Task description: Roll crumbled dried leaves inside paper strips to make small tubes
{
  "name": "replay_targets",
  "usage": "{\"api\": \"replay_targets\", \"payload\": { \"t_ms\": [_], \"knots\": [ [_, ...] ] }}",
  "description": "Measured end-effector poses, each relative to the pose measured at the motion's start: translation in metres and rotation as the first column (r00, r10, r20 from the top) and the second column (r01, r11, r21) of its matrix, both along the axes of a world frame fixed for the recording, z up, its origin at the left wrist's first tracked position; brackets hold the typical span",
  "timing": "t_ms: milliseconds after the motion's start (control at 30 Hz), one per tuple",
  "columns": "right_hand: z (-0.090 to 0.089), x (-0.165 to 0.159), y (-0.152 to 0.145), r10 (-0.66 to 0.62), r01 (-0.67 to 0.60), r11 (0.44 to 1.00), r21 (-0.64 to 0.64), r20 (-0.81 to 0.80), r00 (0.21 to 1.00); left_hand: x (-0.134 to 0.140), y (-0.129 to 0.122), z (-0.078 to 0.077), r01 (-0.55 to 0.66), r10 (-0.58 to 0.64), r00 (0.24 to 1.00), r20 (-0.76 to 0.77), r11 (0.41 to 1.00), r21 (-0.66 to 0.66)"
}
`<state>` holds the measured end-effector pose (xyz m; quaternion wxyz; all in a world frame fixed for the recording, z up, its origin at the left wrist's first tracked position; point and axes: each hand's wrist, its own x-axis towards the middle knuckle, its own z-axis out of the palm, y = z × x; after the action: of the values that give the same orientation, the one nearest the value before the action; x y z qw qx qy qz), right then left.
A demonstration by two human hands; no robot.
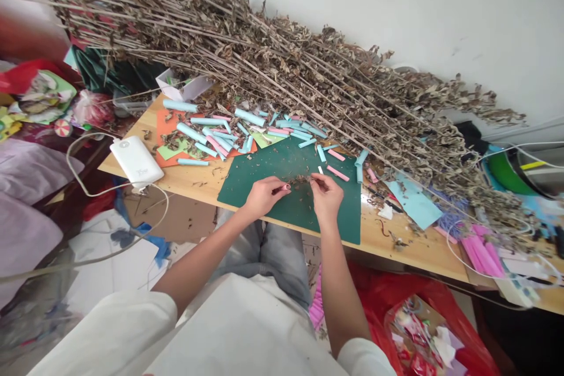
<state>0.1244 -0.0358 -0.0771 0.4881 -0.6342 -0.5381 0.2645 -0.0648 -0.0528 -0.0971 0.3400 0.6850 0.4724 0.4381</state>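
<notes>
Over the green cutting mat [247,182], my left hand [263,197] is closed around a small pink paper tube [285,187], its open end showing dark filling. To the right, my right hand [326,192] has thumb and fingers pinched together; what lies in the pinch is hidden. Dry leaf crumbs [300,181] are scattered on the mat between both hands. Pink paper rolls [338,173] and a blue paper roll [321,153] lie just beyond my right hand. More blue rolls [200,134] are heaped at the back left of the mat.
Long dried leafy stalks [264,53] stretch across the back of the wooden table [189,179]. A white power bank [137,161] with a cable sits at the left edge. Blue paper [415,200] and pink rolls [482,249] lie right. Below hangs a red bag [445,317] of scraps.
</notes>
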Motion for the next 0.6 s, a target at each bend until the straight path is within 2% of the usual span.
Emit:
{"api": "replay_targets", "payload": {
  "t_ms": [100,267,500,600],
  "knots": [
    [-0.003,0.002,-0.002,-0.033,0.033,0.999,-0.001,-0.021,0.999,0.000,0.000,0.001,0.000,0.000,1.000,0.005,1.000,0.007],
    [-0.001,0.002,-0.003,-0.035,0.034,0.999,0.039,0.041,0.999,0.000,0.000,0.001,0.004,-0.004,1.000,-0.003,1.000,0.029],
    [-0.003,-0.008,0.003,-0.013,-0.005,0.997,-0.076,-0.230,0.973,0.000,0.000,0.001,0.003,-0.002,1.000,-0.019,0.999,0.046],
    [-0.007,-0.009,0.006,-0.029,0.011,0.996,-0.091,-0.198,0.980,0.001,0.000,0.000,0.002,-0.001,1.000,-0.024,0.999,0.054]
  ]
}}
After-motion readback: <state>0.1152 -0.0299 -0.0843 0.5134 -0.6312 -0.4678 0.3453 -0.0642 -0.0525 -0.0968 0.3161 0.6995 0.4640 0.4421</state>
